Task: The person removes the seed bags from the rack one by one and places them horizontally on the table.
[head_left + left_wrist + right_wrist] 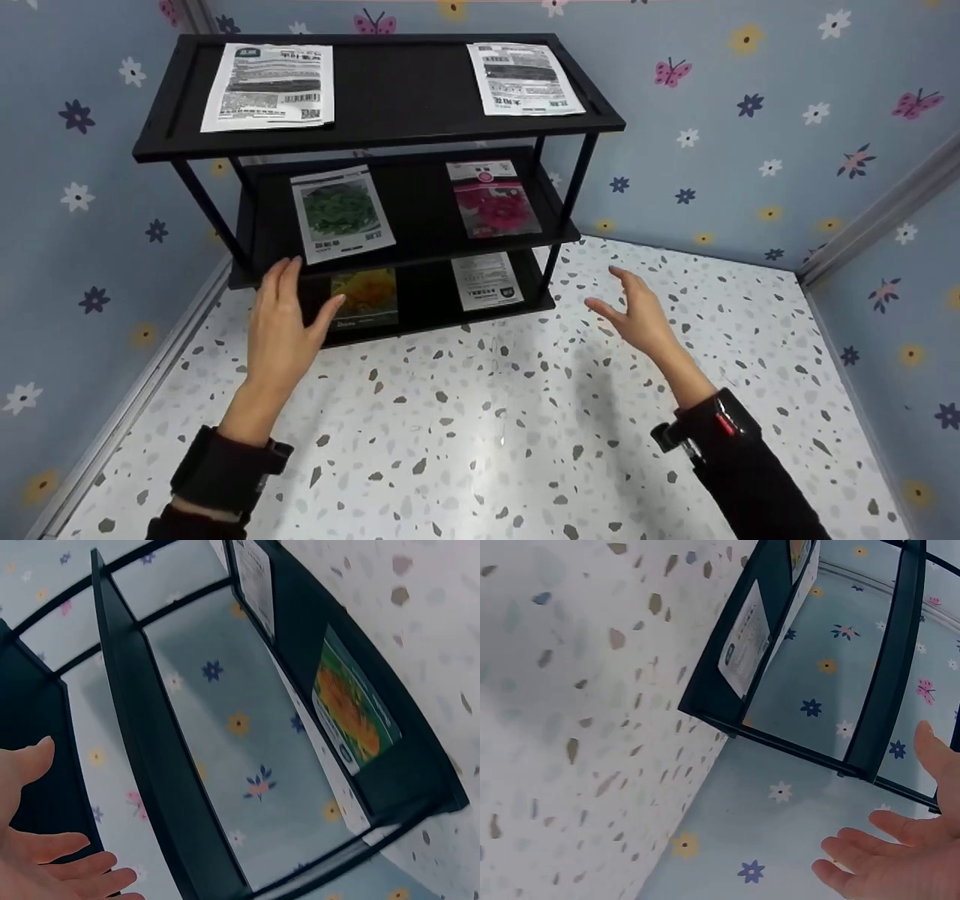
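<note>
A black three-tier shelf [379,135] stands on a speckled table [487,435], with seed packets on each tier. The left hand [283,330] hovers, fingers straight, before the lower tiers; the right hand [637,311] hovers, fingers relaxed, beside the shelf.

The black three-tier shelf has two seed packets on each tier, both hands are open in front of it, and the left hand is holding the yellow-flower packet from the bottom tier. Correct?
Not quite. In the head view the left hand holds nothing; the yellow-flower packet lies on the bottom tier of the shelf. The rest stands, right hand included.
</note>
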`<state>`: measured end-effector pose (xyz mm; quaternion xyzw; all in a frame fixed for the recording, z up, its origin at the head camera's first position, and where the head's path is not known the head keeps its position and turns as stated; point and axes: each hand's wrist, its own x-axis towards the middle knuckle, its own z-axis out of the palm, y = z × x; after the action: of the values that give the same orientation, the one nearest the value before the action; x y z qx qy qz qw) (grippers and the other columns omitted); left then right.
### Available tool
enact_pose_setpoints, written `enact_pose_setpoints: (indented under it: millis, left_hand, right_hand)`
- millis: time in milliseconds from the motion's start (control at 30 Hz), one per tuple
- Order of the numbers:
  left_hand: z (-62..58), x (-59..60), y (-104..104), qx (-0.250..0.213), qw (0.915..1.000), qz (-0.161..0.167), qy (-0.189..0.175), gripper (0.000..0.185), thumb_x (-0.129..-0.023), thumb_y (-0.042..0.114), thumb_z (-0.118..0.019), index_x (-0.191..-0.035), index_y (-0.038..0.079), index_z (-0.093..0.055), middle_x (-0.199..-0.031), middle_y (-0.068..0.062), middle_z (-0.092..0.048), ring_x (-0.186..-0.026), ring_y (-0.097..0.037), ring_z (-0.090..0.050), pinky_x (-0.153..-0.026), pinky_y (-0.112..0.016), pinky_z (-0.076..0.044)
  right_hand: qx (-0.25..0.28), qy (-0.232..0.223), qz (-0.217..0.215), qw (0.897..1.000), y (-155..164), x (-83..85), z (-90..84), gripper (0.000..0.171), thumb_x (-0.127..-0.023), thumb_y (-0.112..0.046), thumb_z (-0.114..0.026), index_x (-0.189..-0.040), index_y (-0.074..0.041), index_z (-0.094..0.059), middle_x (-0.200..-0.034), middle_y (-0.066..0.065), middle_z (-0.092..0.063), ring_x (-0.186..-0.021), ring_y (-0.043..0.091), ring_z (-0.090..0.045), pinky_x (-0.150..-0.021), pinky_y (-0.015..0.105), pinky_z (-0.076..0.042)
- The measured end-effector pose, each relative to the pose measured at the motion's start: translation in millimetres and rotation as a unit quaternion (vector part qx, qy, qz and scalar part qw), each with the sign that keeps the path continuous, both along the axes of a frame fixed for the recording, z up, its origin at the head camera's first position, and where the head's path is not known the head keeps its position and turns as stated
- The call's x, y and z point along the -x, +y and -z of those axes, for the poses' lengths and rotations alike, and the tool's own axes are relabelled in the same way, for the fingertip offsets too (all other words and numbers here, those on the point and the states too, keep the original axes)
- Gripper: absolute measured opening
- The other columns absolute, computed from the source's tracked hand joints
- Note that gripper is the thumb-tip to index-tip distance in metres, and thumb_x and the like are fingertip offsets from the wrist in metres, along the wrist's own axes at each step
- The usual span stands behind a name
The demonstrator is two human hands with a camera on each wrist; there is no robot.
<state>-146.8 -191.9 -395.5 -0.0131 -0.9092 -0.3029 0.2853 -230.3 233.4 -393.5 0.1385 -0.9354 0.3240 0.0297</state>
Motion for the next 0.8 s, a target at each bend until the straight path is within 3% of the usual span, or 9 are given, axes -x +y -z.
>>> enact_pose_setpoints:
  millis: [200, 467, 633, 800]
  left_hand:
    - [-16.0, 7.2, -26, -0.047, 0.9971, -0.060, 0.007, 0.060, -0.083, 0.026, -0.063, -0.126, -0.009, -0.039, -0.122, -0.027, -0.039, -0.110, -0.041, -0.039, -0.089, -0.050, -0.034]
    - [-41.9, 21.4, -59, -0.120, 0.9821, -0.145, -0.004, 0.060, -0.084, 0.031, -0.058, -0.125, -0.007, -0.037, -0.114, -0.024, -0.042, -0.103, -0.036, -0.042, -0.085, -0.045, -0.036]
    - [-48.0, 35.4, -70, -0.161, 0.9754, -0.148, -0.027, 0.064, -0.085, 0.032, -0.054, -0.132, -0.003, -0.030, -0.123, -0.022, -0.037, -0.109, -0.033, -0.039, -0.089, -0.044, -0.034]
    - [-46.0, 47.1, -74, -0.184, 0.9746, -0.125, -0.031, 0.066, -0.086, 0.030, -0.054, -0.135, -0.002, -0.025, -0.129, -0.022, -0.035, -0.113, -0.034, -0.038, -0.093, -0.044, -0.032]
  right_hand:
    - [0.026, 0.014, -0.010, 1.000, -19, 26.8, -25.1, 0.068, -0.084, -0.033, -0.059, -0.131, 0.007, -0.031, -0.131, 0.024, -0.037, -0.116, 0.038, -0.038, -0.095, 0.045, -0.032]
    - [0.084, 0.006, 0.028, 0.996, -40, 61.9, -56.3, 0.065, -0.084, -0.032, -0.060, -0.131, 0.003, -0.032, -0.129, 0.022, -0.040, -0.115, 0.035, -0.041, -0.095, 0.041, -0.035]
    - [0.130, -0.008, 0.050, 0.990, -49, 81.9, -63.2, 0.068, -0.082, -0.033, -0.063, -0.133, -0.001, -0.031, -0.130, 0.018, -0.040, -0.118, 0.029, -0.040, -0.096, 0.039, -0.034]
    - [0.191, -0.021, 0.010, 0.981, -58, 96.8, -64.1, 0.069, -0.082, -0.024, -0.064, -0.136, -0.003, -0.026, -0.136, 0.014, -0.032, -0.123, 0.025, -0.034, -0.099, 0.034, -0.031]
